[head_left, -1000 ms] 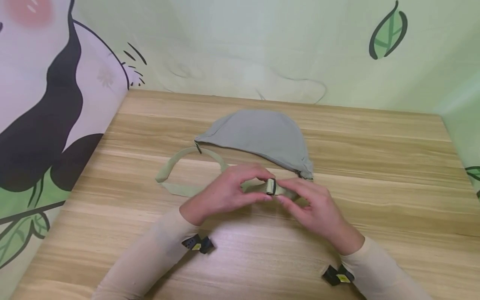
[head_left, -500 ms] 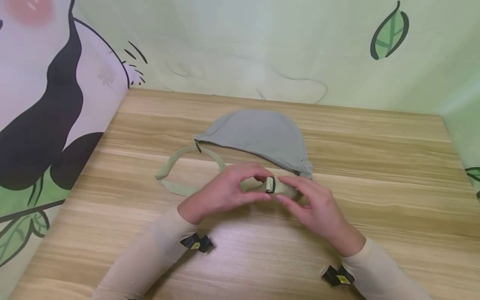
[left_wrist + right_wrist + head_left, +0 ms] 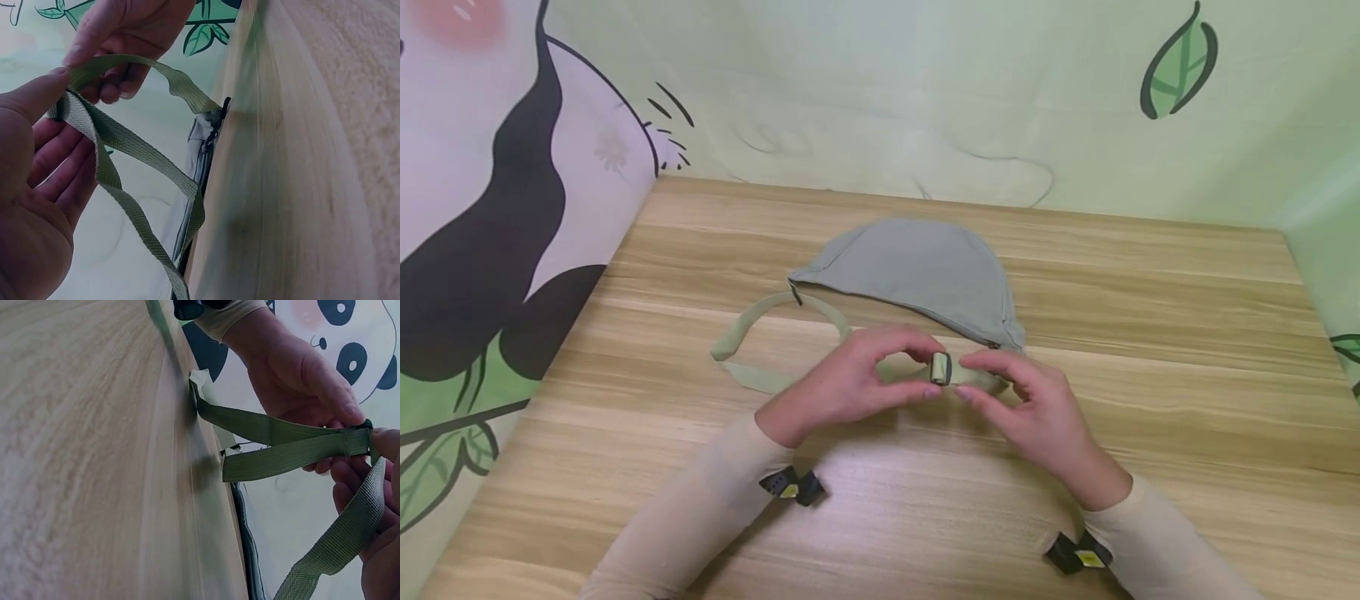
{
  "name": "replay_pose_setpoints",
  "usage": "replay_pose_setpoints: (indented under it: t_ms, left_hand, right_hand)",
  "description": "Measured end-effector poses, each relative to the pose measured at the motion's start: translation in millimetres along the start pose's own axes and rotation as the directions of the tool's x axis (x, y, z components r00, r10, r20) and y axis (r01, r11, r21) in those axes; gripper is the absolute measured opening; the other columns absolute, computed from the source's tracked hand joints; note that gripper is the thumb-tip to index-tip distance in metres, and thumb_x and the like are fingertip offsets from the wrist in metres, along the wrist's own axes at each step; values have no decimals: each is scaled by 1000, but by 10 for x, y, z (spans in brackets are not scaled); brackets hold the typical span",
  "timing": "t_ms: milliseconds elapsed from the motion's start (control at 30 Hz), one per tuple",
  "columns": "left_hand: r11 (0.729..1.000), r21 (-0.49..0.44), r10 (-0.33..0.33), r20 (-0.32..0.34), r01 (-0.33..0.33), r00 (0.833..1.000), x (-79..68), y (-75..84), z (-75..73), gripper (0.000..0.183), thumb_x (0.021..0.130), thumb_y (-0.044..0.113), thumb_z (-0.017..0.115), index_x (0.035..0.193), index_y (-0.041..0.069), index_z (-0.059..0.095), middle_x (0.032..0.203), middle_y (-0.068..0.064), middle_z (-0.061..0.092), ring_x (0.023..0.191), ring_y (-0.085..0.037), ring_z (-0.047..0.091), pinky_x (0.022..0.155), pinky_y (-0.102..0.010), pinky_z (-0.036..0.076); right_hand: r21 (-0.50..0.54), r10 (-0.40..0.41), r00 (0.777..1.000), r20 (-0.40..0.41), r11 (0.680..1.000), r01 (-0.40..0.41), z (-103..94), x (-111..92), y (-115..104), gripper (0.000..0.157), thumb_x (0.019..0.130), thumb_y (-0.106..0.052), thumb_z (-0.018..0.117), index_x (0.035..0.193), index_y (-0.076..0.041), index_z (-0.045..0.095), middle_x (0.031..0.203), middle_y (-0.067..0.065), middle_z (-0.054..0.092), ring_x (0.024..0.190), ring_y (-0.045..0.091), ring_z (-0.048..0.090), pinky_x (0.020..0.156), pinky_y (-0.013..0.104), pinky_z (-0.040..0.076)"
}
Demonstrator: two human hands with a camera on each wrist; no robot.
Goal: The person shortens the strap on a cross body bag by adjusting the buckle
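Note:
A grey crescent-shaped fabric bag (image 3: 917, 271) with a zipper along its lower edge lies flat on the table. Its pale green webbing strap (image 3: 269, 459) loops toward the person. At the strap's dark slider buckle (image 3: 940, 368), raised a little over the table, both hands meet. The left hand (image 3: 842, 379) pinches the buckle and folded webbing between thumb and fingers. Just to the right of the buckle, the right hand (image 3: 1033, 404) holds the strap between thumb and index finger. In the left wrist view, strap lengths (image 3: 134, 153) hang down from the left fingers.
The wood-grain table (image 3: 1165, 350) extends around the bag. Part of the strap forms a loop (image 3: 733, 342) on the table at the left. Behind stands a pale green wall (image 3: 865, 92) with leaf drawings, and a panda picture (image 3: 482, 192) is at the left.
The right hand's fingertips have shifted slightly right, away from the buckle, and its thumb and index look a bit wider apart. The buckle has turned slightly; the bag has stayed put.

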State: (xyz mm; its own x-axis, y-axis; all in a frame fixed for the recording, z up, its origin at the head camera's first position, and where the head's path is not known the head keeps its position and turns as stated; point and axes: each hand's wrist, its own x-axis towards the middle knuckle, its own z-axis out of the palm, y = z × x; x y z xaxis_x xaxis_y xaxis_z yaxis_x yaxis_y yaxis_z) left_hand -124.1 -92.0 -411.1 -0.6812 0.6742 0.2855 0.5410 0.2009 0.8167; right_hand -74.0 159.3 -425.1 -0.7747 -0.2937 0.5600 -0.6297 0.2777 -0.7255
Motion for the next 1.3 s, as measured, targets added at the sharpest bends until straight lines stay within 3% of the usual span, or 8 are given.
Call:
replay_pose_setpoints:
  t_ms: [100,233,467,600,700,800,967,1300]
  left_hand:
    - [999,-39,9,7,-9,1000,7,-12,8,34,92,15,87,124,12,76,120,1,79,114,-13,71,106,-32,58]
    - [997,-74,24,17,-23,1000,13,-24,11,34,92,14,87,124,12,76,120,1,79,114,-12,71,106,-33,59]
    - [998,-38,57,40,-55,998,22,-16,-13,34,92,18,88,124,14,77,119,2,79,113,-11,71,102,-37,61]
    - [998,-56,41,22,-40,999,3,-20,-11,34,92,17,88,124,14,78,120,2,80,113,-11,72,103,-35,60]
    - [997,-75,29,-4,-29,1000,-12,-29,-12,33,91,15,89,123,13,78,120,0,80,113,-12,73,104,-35,59]
    - [996,-81,30,-31,-32,999,-23,-37,-32,33,90,13,89,121,11,79,118,-1,81,112,-13,74,105,-35,59]
    - [997,-73,36,-57,-41,998,-36,-73,-85,33,89,9,89,120,9,79,116,-3,81,110,-15,74,104,-35,60]
    - [997,-58,45,-53,-49,998,-48,-107,-94,35,89,7,88,122,8,78,117,-4,81,111,-16,74,105,-35,60]
  right_hand:
    - [14,-35,999,14,999,35,17,7,1,23,96,-10,83,114,3,75,103,17,80,88,4,67,77,15,54]
    - [16,-96,995,18,995,96,46,13,6,32,103,-28,75,115,3,75,104,17,80,96,8,73,90,13,57]
    - [-56,-92,996,8,994,93,51,10,-1,45,106,-42,66,116,1,74,103,14,81,87,10,71,82,13,55]
    - [-86,-33,998,48,996,37,26,-5,3,35,99,-25,81,121,1,71,109,14,81,96,15,75,89,11,54]
    - [-104,3,997,72,995,5,6,-22,23,45,86,-3,89,126,1,69,113,16,80,103,21,76,99,10,52]
    - [-154,-11,998,69,988,22,-12,-57,60,45,91,-13,88,127,4,68,114,18,79,104,29,76,108,10,49]
    - [-228,-103,995,18,968,104,-34,-85,125,52,106,-46,65,120,4,72,110,17,80,96,32,77,105,9,50]
    - [-237,-180,984,2,956,176,-32,-37,151,49,106,-45,66,113,4,74,102,14,78,88,20,70,89,13,55]
